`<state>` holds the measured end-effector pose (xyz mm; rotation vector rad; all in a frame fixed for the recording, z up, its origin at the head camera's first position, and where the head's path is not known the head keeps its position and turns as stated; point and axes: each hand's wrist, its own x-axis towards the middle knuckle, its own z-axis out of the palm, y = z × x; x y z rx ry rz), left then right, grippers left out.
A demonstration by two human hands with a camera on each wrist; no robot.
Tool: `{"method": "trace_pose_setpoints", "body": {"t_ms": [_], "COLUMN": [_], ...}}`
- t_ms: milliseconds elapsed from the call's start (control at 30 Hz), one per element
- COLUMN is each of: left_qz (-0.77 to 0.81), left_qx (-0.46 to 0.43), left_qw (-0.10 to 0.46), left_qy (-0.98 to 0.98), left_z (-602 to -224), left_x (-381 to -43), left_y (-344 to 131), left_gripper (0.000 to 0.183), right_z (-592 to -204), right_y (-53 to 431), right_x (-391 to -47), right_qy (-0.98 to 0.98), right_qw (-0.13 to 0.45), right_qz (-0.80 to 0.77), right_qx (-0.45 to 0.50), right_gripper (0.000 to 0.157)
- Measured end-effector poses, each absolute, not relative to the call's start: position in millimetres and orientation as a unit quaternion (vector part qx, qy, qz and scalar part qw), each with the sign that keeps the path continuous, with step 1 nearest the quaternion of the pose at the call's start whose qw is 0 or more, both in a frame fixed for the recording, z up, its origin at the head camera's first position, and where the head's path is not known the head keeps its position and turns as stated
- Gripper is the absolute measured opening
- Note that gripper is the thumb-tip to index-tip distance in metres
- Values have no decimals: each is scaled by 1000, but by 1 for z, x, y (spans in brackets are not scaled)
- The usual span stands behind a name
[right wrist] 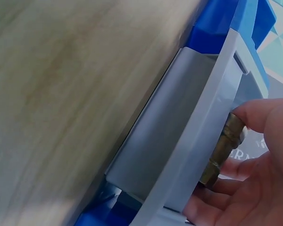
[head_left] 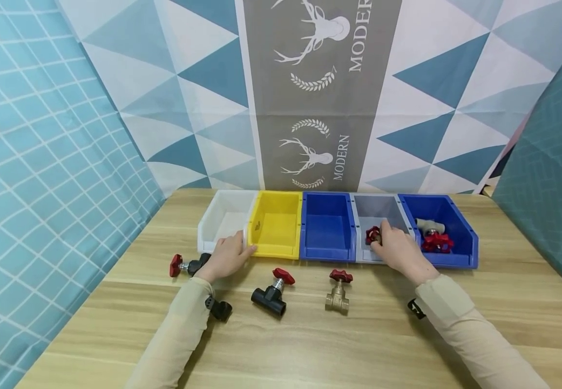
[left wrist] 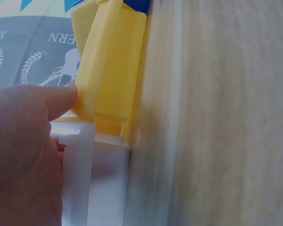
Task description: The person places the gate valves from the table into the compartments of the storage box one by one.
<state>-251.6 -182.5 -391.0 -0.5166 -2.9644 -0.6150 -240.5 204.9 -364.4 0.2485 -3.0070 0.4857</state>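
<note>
My right hand reaches over the front of the grey bin. It grips a brass gate valve by the body, thumb on one side and fingers on the other; the red handwheel shows beside the fingertips. At the left, my left hand rests on the front corner where the white bin meets the yellow bin. Its straight thumb touches the yellow rim in the left wrist view, while the other fingers go partly hidden behind the white rim.
A blue bin stands in the middle of the row. The right-hand blue bin holds valves with red handwheels. On the table lie a brass valve, a black tee valve and another black valve partly behind the left hand.
</note>
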Motion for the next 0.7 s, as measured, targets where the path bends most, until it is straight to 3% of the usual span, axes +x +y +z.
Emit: {"method": "trace_pose_setpoints", "body": {"t_ms": [300,700], "left_qz": [-196,-197], "left_qx": [-164,-165], "left_qw": [31,35], "left_qy": [-966,-966], "left_z": [-393,-393], "left_x": [-252,-251], "left_y": [-182,-183], "left_gripper": [41,43], "right_z": [-371,-370], "right_y": [205,201], "right_x": [-246,-248], "right_qy": [-985,-986], "right_qw": [21,5], "right_qz": [160,165], "right_qx": [63,37], "right_gripper": [64,68]}}
